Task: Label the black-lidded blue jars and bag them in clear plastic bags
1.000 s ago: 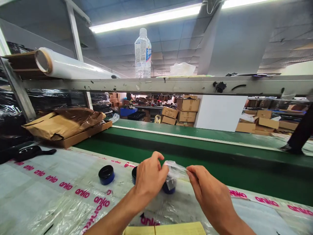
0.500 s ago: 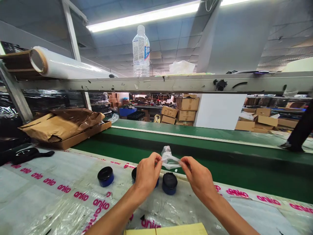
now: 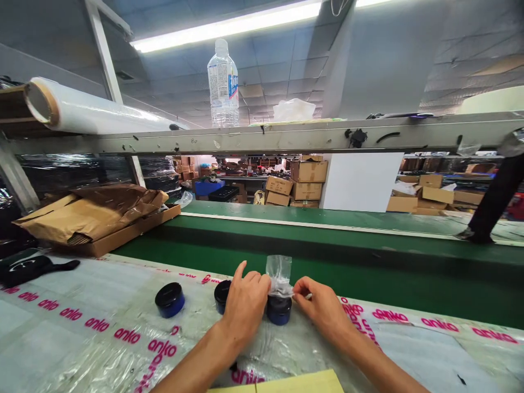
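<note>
Between my two hands is a small clear plastic bag [image 3: 279,268], its gathered lower edge resting at the top of a round black-and-blue container [image 3: 279,311]. My left hand [image 3: 248,297] pinches the bag's left side, with the index finger raised. On the other side my right hand [image 3: 314,297] pinches the bag's right edge between thumb and fingertips. A second round container [image 3: 221,295] is partly hidden behind my left hand. Farther left stands another round container [image 3: 170,299] of the same kind.
Printed plastic sheeting [image 3: 102,349] covers the bench, with yellow paper [image 3: 301,383] at the near edge. A green conveyor belt [image 3: 368,278] runs behind it. Brown paper in a shallow carton [image 3: 118,237] sits left. Overhead, a shelf beam [image 3: 254,141] carries a plastic bottle [image 3: 223,87].
Both hands have lowered the plastic bag from above the belt edge onto the right-hand round container. The bag's upper part now stands up flatter and wider. The view has shifted slightly.
</note>
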{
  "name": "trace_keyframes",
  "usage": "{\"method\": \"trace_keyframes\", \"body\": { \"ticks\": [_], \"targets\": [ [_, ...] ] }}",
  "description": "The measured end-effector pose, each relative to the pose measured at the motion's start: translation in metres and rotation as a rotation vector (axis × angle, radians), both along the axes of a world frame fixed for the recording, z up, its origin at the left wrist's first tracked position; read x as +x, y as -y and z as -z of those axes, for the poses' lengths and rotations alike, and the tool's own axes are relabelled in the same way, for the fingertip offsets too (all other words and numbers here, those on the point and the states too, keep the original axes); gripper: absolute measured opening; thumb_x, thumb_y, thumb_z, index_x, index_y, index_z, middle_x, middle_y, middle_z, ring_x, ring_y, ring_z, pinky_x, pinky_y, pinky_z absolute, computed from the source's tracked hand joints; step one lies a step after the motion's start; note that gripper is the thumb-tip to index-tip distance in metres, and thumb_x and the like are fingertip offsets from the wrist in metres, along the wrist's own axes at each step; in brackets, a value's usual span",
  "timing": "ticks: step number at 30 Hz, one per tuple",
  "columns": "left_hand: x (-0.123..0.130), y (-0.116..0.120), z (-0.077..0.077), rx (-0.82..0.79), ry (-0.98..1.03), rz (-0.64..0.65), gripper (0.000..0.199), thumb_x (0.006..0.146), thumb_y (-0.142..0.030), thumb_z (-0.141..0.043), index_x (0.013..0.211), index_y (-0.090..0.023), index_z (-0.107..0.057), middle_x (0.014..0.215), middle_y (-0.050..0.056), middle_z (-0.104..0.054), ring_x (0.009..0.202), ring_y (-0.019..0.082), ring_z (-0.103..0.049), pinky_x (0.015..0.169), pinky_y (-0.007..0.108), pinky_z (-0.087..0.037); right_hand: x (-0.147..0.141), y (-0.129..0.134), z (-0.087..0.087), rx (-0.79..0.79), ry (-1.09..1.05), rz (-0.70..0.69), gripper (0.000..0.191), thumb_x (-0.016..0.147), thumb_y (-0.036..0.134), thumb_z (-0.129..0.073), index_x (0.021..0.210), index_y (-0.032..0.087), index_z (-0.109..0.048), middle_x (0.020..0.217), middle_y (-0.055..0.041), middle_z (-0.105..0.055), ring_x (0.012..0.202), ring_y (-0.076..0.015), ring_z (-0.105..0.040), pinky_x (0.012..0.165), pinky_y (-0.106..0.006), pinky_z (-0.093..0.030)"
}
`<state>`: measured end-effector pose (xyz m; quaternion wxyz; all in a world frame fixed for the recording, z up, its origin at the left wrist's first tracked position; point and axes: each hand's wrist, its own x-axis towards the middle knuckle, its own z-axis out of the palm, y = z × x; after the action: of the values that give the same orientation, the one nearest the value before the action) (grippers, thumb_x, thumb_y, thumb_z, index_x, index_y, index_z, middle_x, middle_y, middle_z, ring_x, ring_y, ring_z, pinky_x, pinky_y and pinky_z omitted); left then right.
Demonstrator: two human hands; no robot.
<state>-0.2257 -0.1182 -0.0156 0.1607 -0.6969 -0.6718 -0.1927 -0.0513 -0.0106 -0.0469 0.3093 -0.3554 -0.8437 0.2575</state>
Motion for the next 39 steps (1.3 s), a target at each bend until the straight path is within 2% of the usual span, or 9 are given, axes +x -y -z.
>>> {"method": "trace_keyframes", "body": {
  "ticks": [4, 10, 15, 20, 24, 28, 32, 35, 39],
  "targets": [
    [-0.004, 0.006, 0.008, 0.043, -0.147, 0.066, 0.028, 0.086, 0.005, -0.045, 0.083, -0.020, -0.058, 0.078, -0.001, -0.067, 0.094, 0.019, -0.067, 0.115, 0.052, -0.035, 0.013, 0.011, -0.002, 0.064, 0.060, -0.056, 0.015, 0.083, 0.013, -0.053, 0.084, 0.022, -0.065, 0.088, -0.0021, -0.071, 0.081, -0.0206, -0.065, 0.071, -0.030, -0.045],
    [-0.010, 0.005, 0.025, 0.079, -0.378, 0.180, 0.015, 0.092, -0.007, -0.053, 0.086, -0.018, -0.062, 0.094, 0.006, -0.072, 0.107, 0.025, -0.066, 0.109, 0.048, -0.041, 0.017, 0.023, -0.001, 0.388, 0.318, -0.191, 0.024, 0.085, 0.002, -0.054, 0.091, 0.021, -0.066, 0.105, -0.0039, -0.070, 0.095, -0.0218, -0.066, 0.077, -0.031, -0.049],
    [-0.012, 0.008, 0.033, 0.139, -0.539, 0.196, 0.012, 0.095, -0.014, -0.053, 0.091, -0.016, -0.065, 0.105, 0.009, -0.073, 0.116, 0.027, -0.063, 0.111, 0.048, -0.037, 0.011, 0.024, 0.008, 0.616, 0.462, -0.195, 0.024, 0.084, 0.000, -0.057, 0.090, 0.021, -0.067, 0.104, -0.0041, -0.072, 0.092, -0.0221, -0.067, 0.072, -0.032, -0.052],
    [-0.013, 0.009, 0.045, 0.128, -0.644, 0.233, 0.017, 0.094, -0.020, -0.055, 0.094, -0.014, -0.070, 0.097, 0.011, -0.076, 0.122, 0.032, -0.060, 0.114, 0.050, -0.030, 0.005, 0.025, 0.013, 0.787, 0.619, -0.204, 0.027, 0.079, -0.001, -0.059, 0.091, 0.021, -0.070, 0.098, -0.0094, -0.074, 0.088, -0.0276, -0.066, 0.067, -0.036, -0.052],
    [-0.012, 0.003, 0.049, 0.091, -0.647, 0.276, 0.017, 0.093, -0.019, -0.057, 0.096, -0.010, -0.071, 0.105, 0.016, -0.075, 0.122, 0.032, -0.059, 0.115, 0.050, -0.030, 0.003, 0.031, 0.003, 0.669, 0.704, -0.228, 0.027, 0.076, -0.002, -0.058, 0.093, 0.014, -0.072, 0.095, -0.0144, -0.074, 0.089, -0.0309, -0.067, 0.067, -0.037, -0.049],
    [-0.005, 0.001, 0.038, -0.002, -0.397, 0.274, 0.012, 0.091, -0.011, -0.056, 0.092, -0.014, -0.067, 0.097, 0.008, -0.075, 0.113, 0.026, -0.064, 0.117, 0.048, -0.033, 0.010, 0.030, -0.021, 0.530, 0.654, -0.225, 0.020, 0.078, 0.003, -0.055, 0.085, 0.016, -0.069, 0.085, -0.0096, -0.074, 0.077, -0.0240, -0.067, 0.061, -0.031, -0.041],
    [0.008, 0.005, 0.026, -0.109, -0.019, 0.224, 0.015, 0.086, -0.006, -0.056, 0.083, -0.019, -0.061, 0.086, 0.001, -0.070, 0.094, 0.018, -0.066, 0.116, 0.045, -0.037, 0.022, 0.019, -0.038, 0.038, 0.367, -0.218, 0.012, 0.081, 0.012, -0.052, 0.077, 0.019, -0.060, 0.072, -0.0005, -0.069, 0.063, -0.0149, -0.057, 0.055, -0.025, -0.032],
    [0.015, 0.005, 0.028, -0.101, 0.145, 0.240, 0.016, 0.085, -0.006, -0.055, 0.088, -0.022, -0.059, 0.086, -0.002, -0.067, 0.086, 0.016, -0.065, 0.115, 0.046, -0.038, 0.029, 0.013, -0.037, -0.197, 0.150, -0.192, 0.008, 0.082, 0.015, -0.051, 0.077, 0.020, -0.054, 0.071, 0.0008, -0.064, 0.065, -0.0138, -0.053, 0.057, -0.023, -0.033],
    [0.021, 0.003, 0.036, -0.091, 0.202, 0.206, 0.021, 0.082, -0.002, -0.050, 0.088, -0.021, -0.056, 0.083, -0.002, -0.065, 0.083, 0.016, -0.064, 0.118, 0.050, -0.033, 0.038, 0.012, -0.020, -0.235, 0.097, -0.231, 0.007, 0.079, 0.014, -0.051, 0.078, 0.020, -0.054, 0.075, 0.0015, -0.063, 0.068, -0.0138, -0.053, 0.060, -0.023, -0.036]
  ]
}}
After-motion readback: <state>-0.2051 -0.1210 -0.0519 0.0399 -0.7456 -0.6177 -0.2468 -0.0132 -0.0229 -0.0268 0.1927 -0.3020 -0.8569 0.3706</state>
